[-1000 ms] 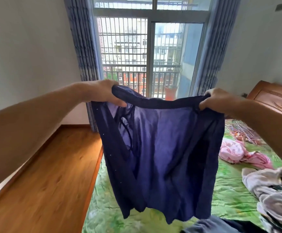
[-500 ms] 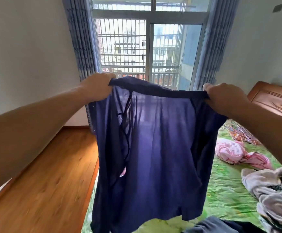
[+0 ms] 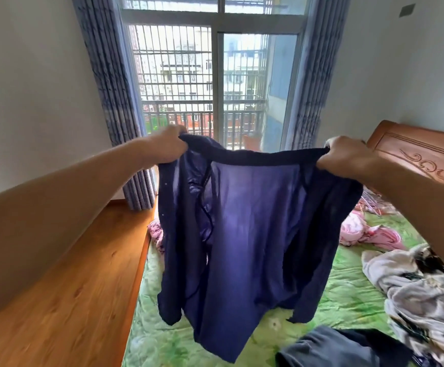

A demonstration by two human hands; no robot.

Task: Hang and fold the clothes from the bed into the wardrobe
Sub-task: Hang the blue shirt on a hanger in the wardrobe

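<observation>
Arms out fwd, L hand & R hand grip navy garment.

A thin dark blue top hung spread out in the air over the green bed, its top edge gripped by the left hand and the right hand. Pink clothes, white clothes and dark grey clothes lay crumpled on the bed.

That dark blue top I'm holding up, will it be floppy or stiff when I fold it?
Likely very floppy: the dark blue top sags between the left hand and right hand and hangs in loose folds. Probably light and thin, since daylight glows through it. It may bunch when laid down.
</observation>
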